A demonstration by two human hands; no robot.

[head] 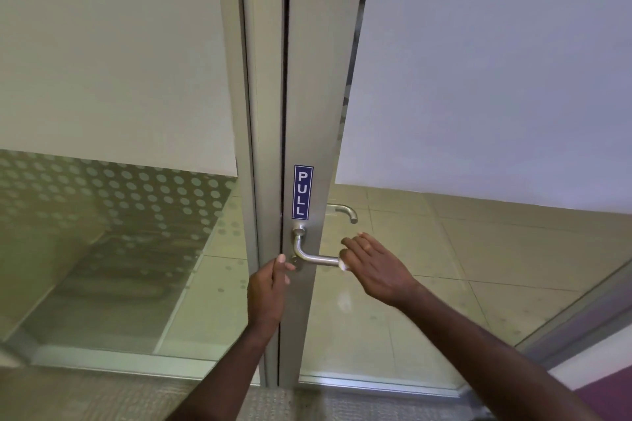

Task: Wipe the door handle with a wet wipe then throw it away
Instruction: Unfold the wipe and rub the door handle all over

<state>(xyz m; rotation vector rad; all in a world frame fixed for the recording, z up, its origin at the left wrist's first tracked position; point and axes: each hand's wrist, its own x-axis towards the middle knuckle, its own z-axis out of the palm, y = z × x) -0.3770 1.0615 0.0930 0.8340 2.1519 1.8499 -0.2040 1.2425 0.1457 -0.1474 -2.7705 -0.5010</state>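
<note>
Two bare forearms reach up from the near edge toward a glass door with a grey metal frame (316, 113). At the left, the left hand (270, 287) rests against the near edge of the frame, fingers curled loosely and thumb raised beside the lock plate; it grips nothing that can be seen. To the right, the right hand (374, 267) is closed over the free end of the door handle (313, 255), palm down, fingers bent around it. A bit of white wet wipe (343, 264) shows between that hand and the metal, pressed onto the end of the lever. The handle is a brushed-metal lever that drops from its round mount on the frame and bends right. Just above the mount, a blue sign (303, 192) reads PULL in white letters. Through the glass, farther away and to the right, a second handle (343, 212) on the far side of the door is visible. Beige floor tiles (496, 249) lie beyond the glass, and a dotted frosted band (113, 188) crosses the left pane.
</note>
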